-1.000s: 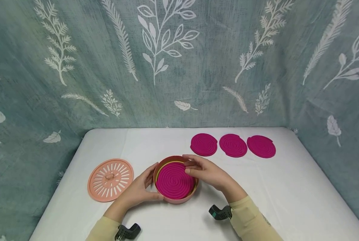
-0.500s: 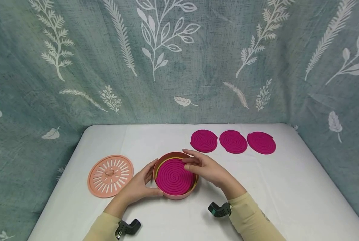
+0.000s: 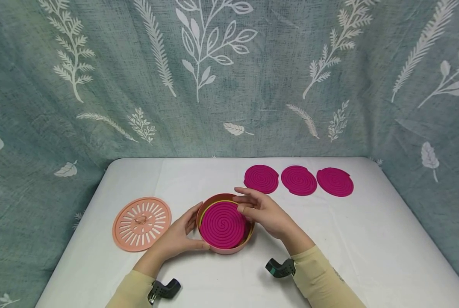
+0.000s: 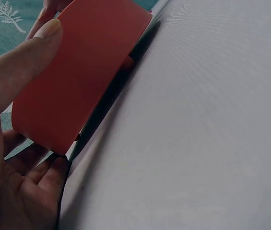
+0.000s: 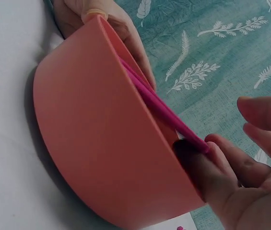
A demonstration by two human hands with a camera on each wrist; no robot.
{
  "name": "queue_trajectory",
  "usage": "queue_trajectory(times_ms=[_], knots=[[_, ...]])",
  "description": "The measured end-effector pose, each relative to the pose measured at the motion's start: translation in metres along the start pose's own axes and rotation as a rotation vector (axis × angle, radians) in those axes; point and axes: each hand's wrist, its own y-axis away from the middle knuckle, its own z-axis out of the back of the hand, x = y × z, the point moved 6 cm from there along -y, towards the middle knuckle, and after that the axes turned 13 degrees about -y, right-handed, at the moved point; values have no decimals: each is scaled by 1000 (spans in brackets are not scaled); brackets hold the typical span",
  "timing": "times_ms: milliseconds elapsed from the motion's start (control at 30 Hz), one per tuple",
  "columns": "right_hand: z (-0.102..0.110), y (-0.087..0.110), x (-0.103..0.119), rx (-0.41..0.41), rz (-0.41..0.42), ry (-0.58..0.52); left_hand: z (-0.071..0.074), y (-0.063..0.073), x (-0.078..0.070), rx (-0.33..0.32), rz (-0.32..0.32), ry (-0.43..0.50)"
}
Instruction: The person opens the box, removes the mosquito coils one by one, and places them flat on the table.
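A salmon-pink round mosquito coil holder (image 3: 225, 251) stands mid-table, a yellow ring showing inside its wall. My left hand (image 3: 183, 233) grips its left side; in the left wrist view the thumb (image 4: 34, 60) presses on the outer wall. A magenta mosquito coil (image 3: 222, 224) lies slanted in the holder. With thumb and finger, my right hand (image 3: 266, 214) pinches the coil's right edge, which sits raised in the right wrist view, where the coil (image 5: 166, 112) slopes out past the rim. Two other right fingers (image 5: 265, 112) are held away from it.
To the left lies a slotted salmon-pink lid (image 3: 141, 224) with a small ring on top. Three more magenta coils, a left one (image 3: 261, 179), a middle one (image 3: 298, 180) and a right one (image 3: 335, 182), rest in a row along the back right of the white table (image 3: 368, 248).
The head view has tilted slightly. The coil's right edge has shifted a little left, with more of the holder's inside showing at the right. Both hands keep nearly the same places.
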Motion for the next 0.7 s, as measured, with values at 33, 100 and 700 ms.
queue_trajectory(times_ms=[33,100,700], knots=[[0,0,0,-4,1,-9,0,0,0,0,1,0],[0,-1,-2,-14,6,-25,0,0,1,-1,7,-8],[-1,-4,-14,28,-94,-114,0,0,1,5,19,4]])
